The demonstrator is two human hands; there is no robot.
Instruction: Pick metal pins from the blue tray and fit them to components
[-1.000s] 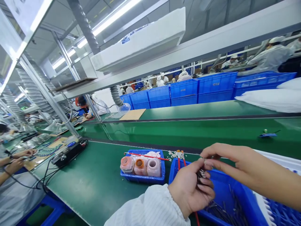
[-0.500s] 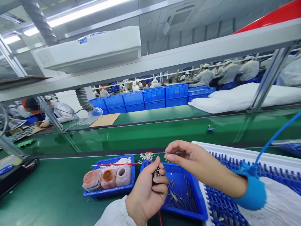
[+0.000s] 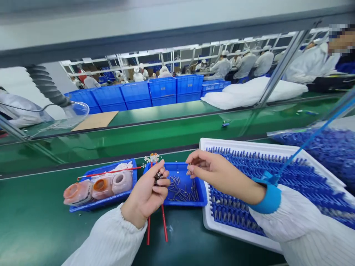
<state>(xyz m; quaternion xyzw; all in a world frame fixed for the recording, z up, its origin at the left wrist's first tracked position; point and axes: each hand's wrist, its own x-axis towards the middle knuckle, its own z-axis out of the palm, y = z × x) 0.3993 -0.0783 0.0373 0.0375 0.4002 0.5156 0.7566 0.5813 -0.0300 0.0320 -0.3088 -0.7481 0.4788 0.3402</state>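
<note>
green matting covers the long factory surface (image 3: pixel 55 221), with rows of blue crates (image 3: pixel 163 90) and white-coated workers beyond the conveyor. close in, the left hand (image 3: pixel 146 194) is clenched around a small bundle of dark metal pins (image 3: pixel 158 177), their tips poking up between thumb and forefinger. the right hand (image 3: pixel 213 171) is pinched shut, finger and thumb tips together just above the small blue bin (image 3: pixel 201 192); whether it has a pin between them is too small to tell. the two hands face each other over that bin, near but apart, the bundle lying to the left of the right hand's fingertips. loose pins (image 3: pixel 180 190) lie scattered flat in the bin, thin, grey and short, pointing every way. right of the bin sits a white tray (image 3: pixel 222 231) of blue studded racks. two red sticks (image 3: pixel 164 225) run under the left hand. left of the bin, another bin (image 3: pixel 83 207) holds three pinkish bottles (image 3: pixel 102 186).
</note>
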